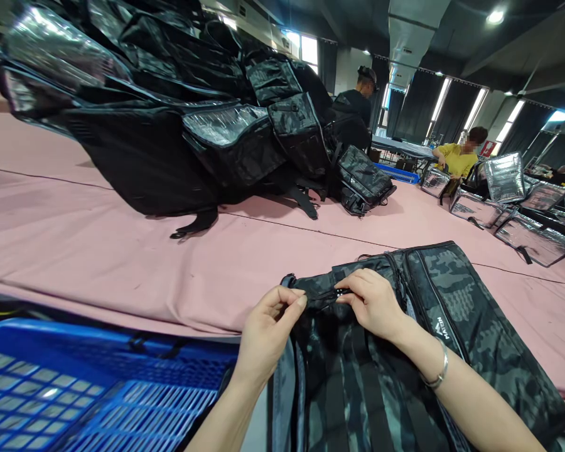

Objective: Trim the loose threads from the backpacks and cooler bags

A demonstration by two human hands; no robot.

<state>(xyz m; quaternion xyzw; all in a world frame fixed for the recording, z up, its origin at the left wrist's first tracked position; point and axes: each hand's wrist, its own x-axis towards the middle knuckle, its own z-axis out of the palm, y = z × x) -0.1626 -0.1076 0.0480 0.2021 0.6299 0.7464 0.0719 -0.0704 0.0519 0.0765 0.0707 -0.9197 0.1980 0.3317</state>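
A dark camouflage bag lies at the near edge of the pink table, hanging over toward me. My left hand pinches the bag's top edge fabric at its left corner. My right hand, with a silver bracelet on the wrist, pinches a small metal zipper pull on the same top edge. Both hands are closed on the bag, a few centimetres apart.
A big heap of black bags with silver linings fills the far left of the table. A blue plastic crate stands at the lower left. Open silver-lined bags lie far right. Two people work in the background.
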